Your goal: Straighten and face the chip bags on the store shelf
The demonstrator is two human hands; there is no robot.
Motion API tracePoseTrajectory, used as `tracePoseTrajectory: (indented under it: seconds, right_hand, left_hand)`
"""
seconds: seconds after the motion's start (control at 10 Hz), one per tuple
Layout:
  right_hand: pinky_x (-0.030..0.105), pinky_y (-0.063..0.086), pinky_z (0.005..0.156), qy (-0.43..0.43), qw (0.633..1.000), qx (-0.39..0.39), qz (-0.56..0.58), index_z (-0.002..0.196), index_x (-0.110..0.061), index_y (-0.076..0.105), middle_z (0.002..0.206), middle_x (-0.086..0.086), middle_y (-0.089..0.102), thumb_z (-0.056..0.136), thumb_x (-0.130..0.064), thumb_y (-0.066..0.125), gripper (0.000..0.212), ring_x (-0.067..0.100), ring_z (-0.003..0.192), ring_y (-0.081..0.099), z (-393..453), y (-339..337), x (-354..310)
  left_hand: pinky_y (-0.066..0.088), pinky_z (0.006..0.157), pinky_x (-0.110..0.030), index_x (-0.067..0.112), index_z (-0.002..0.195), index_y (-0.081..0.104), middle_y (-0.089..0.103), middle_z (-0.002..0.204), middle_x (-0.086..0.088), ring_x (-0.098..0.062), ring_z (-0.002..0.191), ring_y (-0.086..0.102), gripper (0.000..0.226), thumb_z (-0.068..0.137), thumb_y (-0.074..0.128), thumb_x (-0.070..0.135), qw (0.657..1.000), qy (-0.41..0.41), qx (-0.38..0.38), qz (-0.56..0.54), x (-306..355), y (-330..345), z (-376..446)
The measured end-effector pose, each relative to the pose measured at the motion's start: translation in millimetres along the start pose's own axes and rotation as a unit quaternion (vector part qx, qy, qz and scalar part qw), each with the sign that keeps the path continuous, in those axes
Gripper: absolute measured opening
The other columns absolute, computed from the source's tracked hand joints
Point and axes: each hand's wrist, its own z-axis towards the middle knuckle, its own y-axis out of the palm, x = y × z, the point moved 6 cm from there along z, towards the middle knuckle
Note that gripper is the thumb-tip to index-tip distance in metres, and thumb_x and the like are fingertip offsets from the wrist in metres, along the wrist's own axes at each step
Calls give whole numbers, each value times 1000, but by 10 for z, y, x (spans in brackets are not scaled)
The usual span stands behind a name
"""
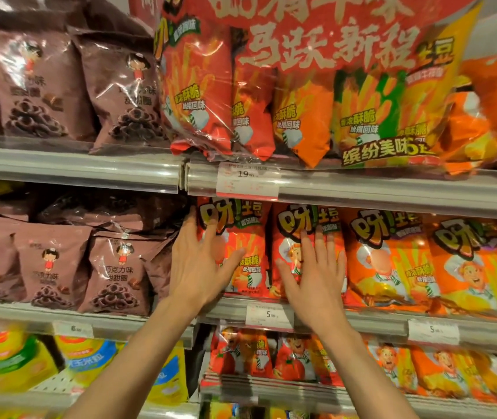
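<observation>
Red chip bags [235, 249], two, hands [198, 261] flat

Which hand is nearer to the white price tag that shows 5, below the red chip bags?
Right. The right hand lies flat on a red chip bag just above the price tag; the left hand is up and to its left.

Both hands lie flat with fingers spread on the middle shelf [362, 320]. The left hand [200, 261] presses the leftmost red chip bag [241, 237] there; the right hand [316, 267] rests on the red bag beside it [289, 234]. Orange bags [392, 261] stand further right, brown bags [114, 273] left.
</observation>
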Motion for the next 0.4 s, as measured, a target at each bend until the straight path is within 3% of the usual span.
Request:
tracePoseTrajectory:
  seconds: [0.1, 0.3, 0.4]
  right_hand:
    - [46, 7, 125, -12, 999, -17, 48, 153, -20, 35, 164, 10, 24, 100, -53, 42, 63, 27, 153, 12, 19, -149, 43]
    - [32, 40, 106, -43, 992, 25, 117, 139, -17, 52, 138, -1, 55, 100, -39, 53, 45, 18, 129, 50, -65, -500, 70]
    - [24, 40, 96, -22, 992, 44, 120, 137, -22, 53, 130, -5, 59, 98, -38, 57, 42, 13, 122, 54, -203, -623, 59]
  left_hand:
    - [33, 114, -49, 17, 145, 45, 32, 155, -21, -35, 144, 30, 65, 94, 49, 57, 999, 35, 31, 8, 102, -134, -69]
    - [44, 107, -40, 19, 146, 46, 46, 147, -4, -20, 136, 43, 60, 96, 52, 50, 997, 64, 41, -32, 208, -321, -237]
    - [48, 95, -30, 23, 146, 45, 51, 137, 5, -12, 124, 50, 56, 96, 53, 48, 994, 76, 31, -67, 218, -444, -348]
